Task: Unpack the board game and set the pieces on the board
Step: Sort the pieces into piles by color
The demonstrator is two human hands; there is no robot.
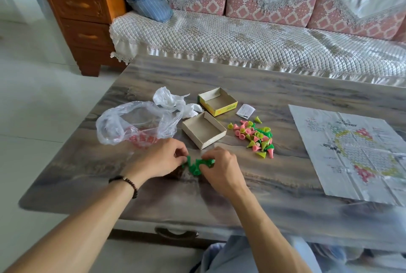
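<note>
**Mia:** Where are the green pieces (196, 166)?

**Tom:** They sit in a small bunch on the bench (274, 202), near its front edge, between the two hands.

**Mia:** What is the left hand (160, 159) doing?

**Tom:** Its fingers (180, 154) are bent in, and the tips pinch a green piece at the left end of the bunch. There is a dark bead band on that wrist.

**Mia:** And the right hand (222, 169)?

**Tom:** Its fingers are curled too. They hold the green pieces at the right end of the bunch.

**Mia:** Where are the other pieces?

**Tom:** A pile of pink, yellow and green pieces (256, 135) lies behind and to the right of the hands. It is just beside the plain box tray (203, 130). The yellow box lid (218, 101) is open side up, just behind that tray. A small white paper (245, 111) lies next to the lid.

**Mia:** Where is the board?

**Tom:** The paper board (351, 154) lies flat at the right, well apart from the hands. Its near corner comes close to the front edge of the bench.

**Mia:** What is on the left?

**Tom:** A clear plastic bag (134, 123) sits just behind the left hand. A crumpled white bag (173, 102) lies behind it.

**Mia:** Is there room to move?

**Tom:** Yes. Bare bench shows between the hands and the board, and along the back near the sofa (252, 40).
</note>
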